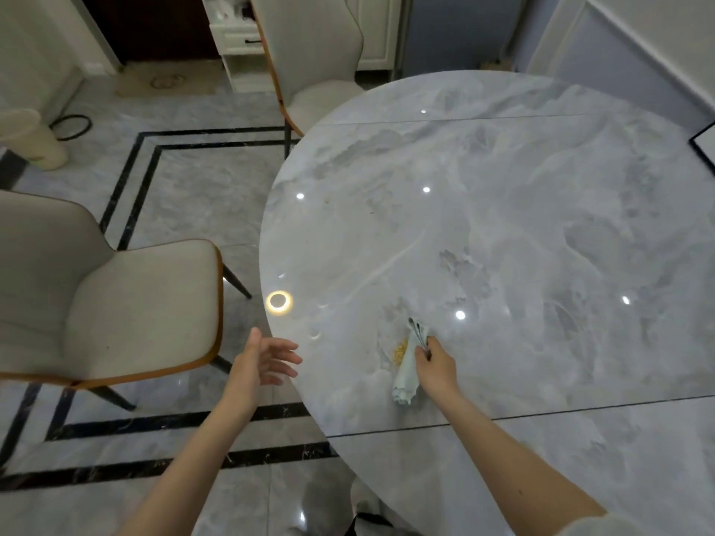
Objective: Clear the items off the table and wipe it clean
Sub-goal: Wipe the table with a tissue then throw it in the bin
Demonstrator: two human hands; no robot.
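A pale cloth (409, 361) is held bunched in the right hand (435, 367), fingers curled round its upper folds, and is pressed onto the marble table (503, 226); its loose tail lies along the tabletop just left of that hand's wrist. A small patch of yellow crumbs (400, 348) lies just left of the knuckles, touching the cloth's edge. The left hand (267, 361) is held open, fingers spread and relaxed, palm turned toward the table, at the table's rim and well to the left of the right hand; nothing is held in it. The cloth is judged soft, light and limp, likely thin; it is best gripped as a wad near its middle so that a flat pad is kept under the fingers. The crumbs are judged dry, loose and very light, easily scattered, and are best swept toward the rim, where the open palm may be meant to catch them. The tabletop is judged hard, glossy and slick. Count: one cloth, one crumb patch, one table, two chairs (127, 299), both beyond the left hand, and one dark-edged flat item (704, 147) at the far right edge, only partly seen.
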